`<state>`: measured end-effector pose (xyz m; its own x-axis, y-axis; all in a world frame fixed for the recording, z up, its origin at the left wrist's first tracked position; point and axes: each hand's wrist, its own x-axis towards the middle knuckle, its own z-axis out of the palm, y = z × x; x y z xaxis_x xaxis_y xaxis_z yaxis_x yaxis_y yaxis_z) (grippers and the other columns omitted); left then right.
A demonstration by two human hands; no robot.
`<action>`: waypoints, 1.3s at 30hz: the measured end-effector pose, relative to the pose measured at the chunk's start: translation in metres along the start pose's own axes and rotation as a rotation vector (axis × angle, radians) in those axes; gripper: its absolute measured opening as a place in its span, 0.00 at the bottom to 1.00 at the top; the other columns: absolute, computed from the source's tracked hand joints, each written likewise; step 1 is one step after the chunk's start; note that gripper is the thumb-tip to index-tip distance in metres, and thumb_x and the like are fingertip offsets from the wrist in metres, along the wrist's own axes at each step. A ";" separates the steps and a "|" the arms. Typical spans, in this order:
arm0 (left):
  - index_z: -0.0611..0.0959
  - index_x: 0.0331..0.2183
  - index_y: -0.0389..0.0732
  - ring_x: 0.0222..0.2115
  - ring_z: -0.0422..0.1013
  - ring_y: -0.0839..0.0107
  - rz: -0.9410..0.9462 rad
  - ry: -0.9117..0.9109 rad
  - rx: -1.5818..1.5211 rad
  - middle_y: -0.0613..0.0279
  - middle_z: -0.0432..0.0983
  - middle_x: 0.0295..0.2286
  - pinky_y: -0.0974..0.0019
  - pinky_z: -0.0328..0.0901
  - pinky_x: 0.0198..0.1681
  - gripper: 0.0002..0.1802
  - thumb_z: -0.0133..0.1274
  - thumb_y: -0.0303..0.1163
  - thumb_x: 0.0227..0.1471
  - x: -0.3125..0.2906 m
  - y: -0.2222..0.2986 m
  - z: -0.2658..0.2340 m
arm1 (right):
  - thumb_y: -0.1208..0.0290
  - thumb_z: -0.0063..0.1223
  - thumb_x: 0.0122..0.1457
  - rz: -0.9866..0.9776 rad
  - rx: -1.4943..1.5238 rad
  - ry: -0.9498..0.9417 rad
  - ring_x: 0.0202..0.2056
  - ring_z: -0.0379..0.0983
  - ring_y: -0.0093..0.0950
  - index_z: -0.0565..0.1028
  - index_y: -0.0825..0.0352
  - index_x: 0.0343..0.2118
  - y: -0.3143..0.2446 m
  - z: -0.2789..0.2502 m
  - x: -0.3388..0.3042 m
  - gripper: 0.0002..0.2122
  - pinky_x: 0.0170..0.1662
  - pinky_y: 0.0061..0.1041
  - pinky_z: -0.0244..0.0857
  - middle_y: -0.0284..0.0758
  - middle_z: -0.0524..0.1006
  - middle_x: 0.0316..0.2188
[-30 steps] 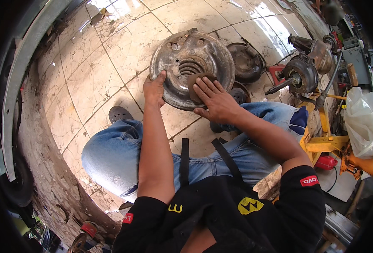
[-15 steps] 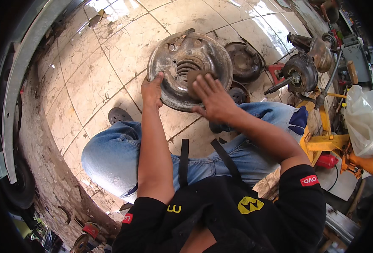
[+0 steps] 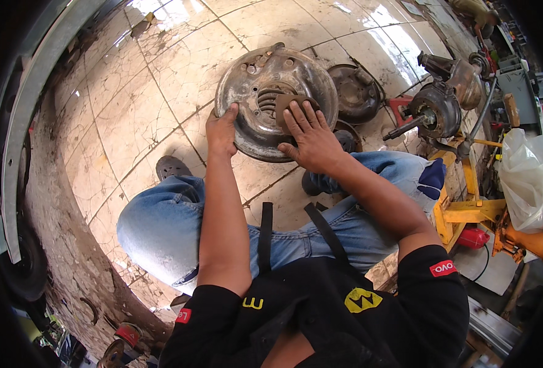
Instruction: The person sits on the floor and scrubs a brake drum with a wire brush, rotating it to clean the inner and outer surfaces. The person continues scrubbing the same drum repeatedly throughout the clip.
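1. Sitting on the tiled floor (image 3: 130, 122), the person had a round, rusty brake backing plate (image 3: 276, 101) propped at the twelve o'clock of the lap, just beyond the knees.
2. The left hand (image 3: 222, 129) gripped the plate's rim at its eight o'clock, fingers curled over the edge, thumb on the face.
3. The right hand (image 3: 308, 138) lay flat and spread, pressing a brown square of abrasive paper (image 3: 290, 105) against the plate just right of its centre.
4. Judging by the surface, rust and grime covered most of the face, so the rubbing looked early; much remained.
5. A second plate (image 3: 356, 92) lay untouched at the three o'clock of the first, a hub assembly (image 3: 437, 110) beyond.
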<state>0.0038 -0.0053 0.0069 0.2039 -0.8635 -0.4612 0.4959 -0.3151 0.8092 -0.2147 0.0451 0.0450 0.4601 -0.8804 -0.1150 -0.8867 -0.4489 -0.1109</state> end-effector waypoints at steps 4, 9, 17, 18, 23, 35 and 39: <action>0.73 0.50 0.32 0.39 0.74 0.58 -0.010 -0.019 0.088 0.49 0.76 0.42 0.56 0.72 0.39 0.25 0.59 0.34 0.54 -0.001 0.002 -0.003 | 0.41 0.30 0.63 0.008 0.001 -0.021 0.68 0.34 0.46 0.50 0.67 0.66 -0.003 -0.002 0.000 0.37 0.67 0.46 0.32 0.44 0.43 0.68; 0.77 0.45 0.33 0.34 0.73 0.66 -0.007 0.014 0.037 0.55 0.78 0.37 0.63 0.69 0.37 0.17 0.57 0.30 0.55 -0.004 0.003 0.003 | 0.42 0.32 0.63 0.004 0.006 0.006 0.68 0.35 0.47 0.51 0.68 0.65 0.000 -0.001 0.000 0.37 0.67 0.47 0.34 0.45 0.44 0.68; 0.76 0.46 0.32 0.35 0.74 0.64 -0.005 0.016 0.105 0.52 0.78 0.39 0.61 0.70 0.38 0.21 0.58 0.33 0.54 -0.006 0.010 0.001 | 0.43 0.35 0.63 0.004 0.020 0.015 0.68 0.35 0.47 0.51 0.68 0.65 -0.002 -0.002 0.003 0.36 0.67 0.47 0.34 0.44 0.45 0.68; 0.77 0.45 0.32 0.34 0.73 0.67 -0.005 0.016 0.063 0.55 0.78 0.37 0.63 0.69 0.37 0.19 0.58 0.32 0.55 -0.008 0.010 0.000 | 0.43 0.35 0.63 0.002 0.020 0.017 0.68 0.35 0.47 0.51 0.67 0.65 -0.003 -0.001 0.002 0.36 0.67 0.47 0.34 0.44 0.45 0.68; 0.77 0.45 0.32 0.34 0.74 0.68 0.037 -0.002 -0.018 0.56 0.79 0.37 0.64 0.69 0.38 0.19 0.58 0.32 0.54 0.005 -0.006 -0.006 | 0.42 0.35 0.63 -0.004 0.021 -0.015 0.68 0.34 0.47 0.49 0.67 0.66 0.000 -0.002 0.002 0.37 0.67 0.48 0.31 0.45 0.43 0.68; 0.74 0.51 0.33 0.48 0.66 0.67 0.027 0.127 -0.077 0.55 0.73 0.47 0.66 0.59 0.53 0.31 0.42 0.52 0.63 -0.006 0.004 0.005 | 0.44 0.33 0.64 -0.145 -0.073 -0.033 0.68 0.36 0.45 0.52 0.66 0.65 -0.015 -0.002 0.009 0.35 0.67 0.49 0.30 0.45 0.45 0.67; 0.75 0.50 0.33 0.47 0.66 0.67 0.045 0.076 -0.046 0.53 0.73 0.47 0.65 0.59 0.52 0.31 0.41 0.52 0.63 -0.006 0.004 0.003 | 0.45 0.34 0.64 -0.165 -0.075 -0.026 0.68 0.37 0.45 0.52 0.65 0.65 -0.020 -0.003 0.010 0.33 0.67 0.50 0.30 0.45 0.46 0.67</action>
<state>0.0026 -0.0024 0.0141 0.2897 -0.8435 -0.4523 0.5226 -0.2566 0.8131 -0.1923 0.0445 0.0485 0.5995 -0.7902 -0.1270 -0.7997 -0.5977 -0.0565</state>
